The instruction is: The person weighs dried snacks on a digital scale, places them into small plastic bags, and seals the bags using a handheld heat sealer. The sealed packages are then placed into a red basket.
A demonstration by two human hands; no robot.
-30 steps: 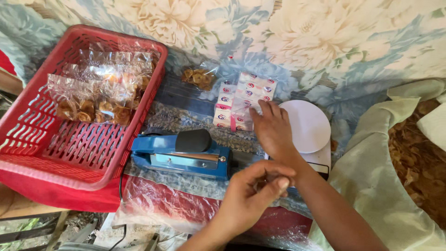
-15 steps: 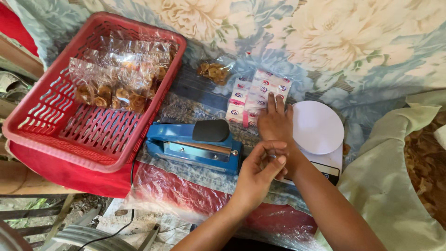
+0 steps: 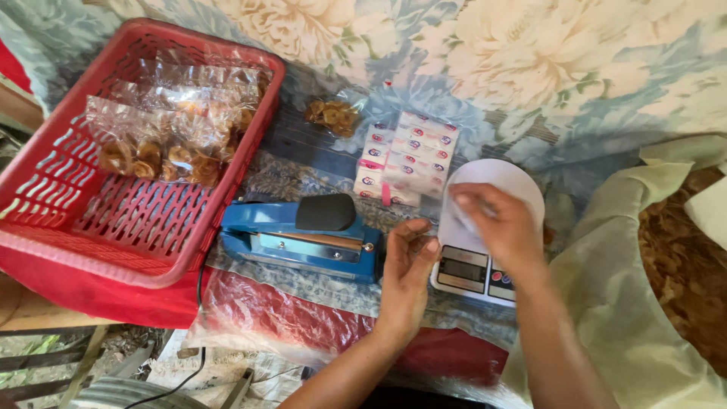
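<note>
My left hand (image 3: 407, 271) hovers just right of a blue heat sealer (image 3: 303, 238) with a black press knob. Its fingers are curled together and nothing shows in them. My right hand (image 3: 496, 227) is blurred, palm down over the round white plate of a small digital kitchen scale (image 3: 473, 269). I cannot make out whether it holds anything. Just beyond both hands lies a clear pack of small red, white and blue labels (image 3: 409, 157).
A red plastic basket (image 3: 53, 227) at the left holds several clear bags of brown snacks (image 3: 170, 129). One small snack bag (image 3: 333, 115) lies on the floral cloth (image 3: 530, 68). A large pale bag of brown snacks (image 3: 674, 250) sits at the right.
My right hand has moved from the label pack rightward onto the scale. My left hand has drawn apart from it and stayed by the sealer. The camera has shifted.
</note>
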